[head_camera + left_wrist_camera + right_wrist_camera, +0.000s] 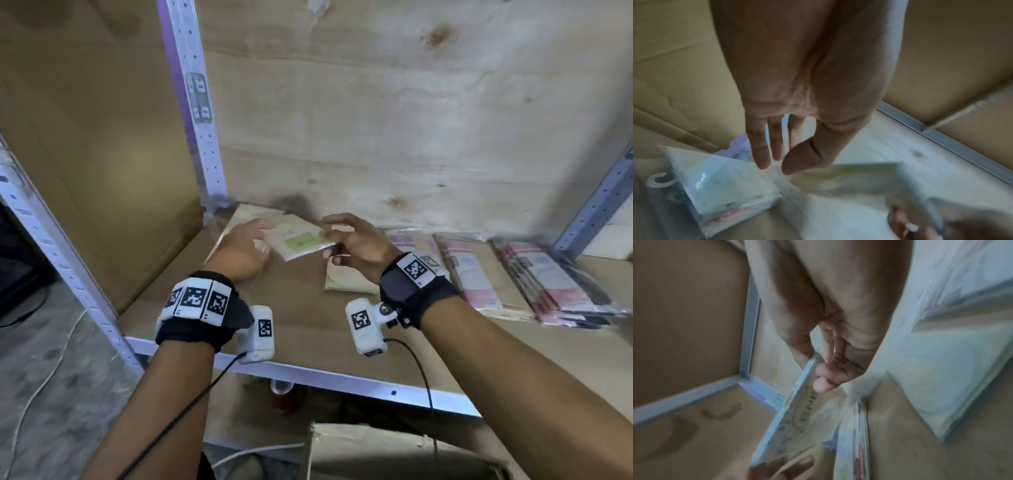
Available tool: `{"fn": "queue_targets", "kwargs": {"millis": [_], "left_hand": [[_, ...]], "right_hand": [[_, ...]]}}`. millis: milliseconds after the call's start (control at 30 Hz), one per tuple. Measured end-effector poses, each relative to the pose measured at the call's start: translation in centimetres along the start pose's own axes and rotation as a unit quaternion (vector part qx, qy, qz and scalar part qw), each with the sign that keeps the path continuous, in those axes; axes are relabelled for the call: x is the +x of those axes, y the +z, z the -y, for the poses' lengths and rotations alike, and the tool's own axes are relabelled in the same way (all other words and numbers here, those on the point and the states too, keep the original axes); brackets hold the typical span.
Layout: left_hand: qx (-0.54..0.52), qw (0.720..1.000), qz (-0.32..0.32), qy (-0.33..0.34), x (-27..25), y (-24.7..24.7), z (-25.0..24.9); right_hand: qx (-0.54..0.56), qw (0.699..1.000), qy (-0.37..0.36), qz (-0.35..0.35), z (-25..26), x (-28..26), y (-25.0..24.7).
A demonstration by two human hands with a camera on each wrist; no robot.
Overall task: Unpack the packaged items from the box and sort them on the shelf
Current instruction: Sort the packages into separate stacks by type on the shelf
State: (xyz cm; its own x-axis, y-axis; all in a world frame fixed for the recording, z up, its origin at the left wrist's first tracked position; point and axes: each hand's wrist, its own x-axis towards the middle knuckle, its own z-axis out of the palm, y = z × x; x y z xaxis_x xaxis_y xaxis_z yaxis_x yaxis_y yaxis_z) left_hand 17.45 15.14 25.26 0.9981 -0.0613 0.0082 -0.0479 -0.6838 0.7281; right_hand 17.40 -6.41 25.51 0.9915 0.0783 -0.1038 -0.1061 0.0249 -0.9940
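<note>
The packet [301, 241] is a flat, pale cream sleeve in clear wrap with a light green label on its upper face; in the right wrist view its underside shows a printed oval with the letters "ENE" [797, 418]. It is held above the shelf [308, 342] near the back left corner, lying roughly level. Its long axis runs along the back edge of the shelf, one short end toward each hand.

The right hand [356, 243] pinches the packet's right end between thumb and curled fingers. The left hand [245, 248] is spread at the packet's left end with fingers straight; the wrist view shows those fingers [760, 146] extended and apart. Whether they touch the packet cannot be told through the blur.

Under the packet, a stack of similar cream packets [253, 212] lies in the back left corner, and another cream packet [349, 281] sits just below the right hand. Rows of pink-and-white packets [479, 274] lie along the shelf toward its right edge. An open cardboard box [394, 452] sits below the front edge.
</note>
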Motion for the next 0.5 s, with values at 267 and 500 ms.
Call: {"fn": "queue_targets", "kwargs": {"millis": [267, 500], "left_hand": [[0.005, 0.972, -0.094, 0.215, -1.3, 5.2, -7.0], [-0.166, 0.942, 0.028, 0.289, -2.4, 11.8, -11.7]], "right_hand": [[0.122, 0.992, -0.016, -0.001, 4.1, -7.2, -9.3], [0.037, 0.992, -0.105, -0.065, 3.5, -12.4, -15.9]]}}
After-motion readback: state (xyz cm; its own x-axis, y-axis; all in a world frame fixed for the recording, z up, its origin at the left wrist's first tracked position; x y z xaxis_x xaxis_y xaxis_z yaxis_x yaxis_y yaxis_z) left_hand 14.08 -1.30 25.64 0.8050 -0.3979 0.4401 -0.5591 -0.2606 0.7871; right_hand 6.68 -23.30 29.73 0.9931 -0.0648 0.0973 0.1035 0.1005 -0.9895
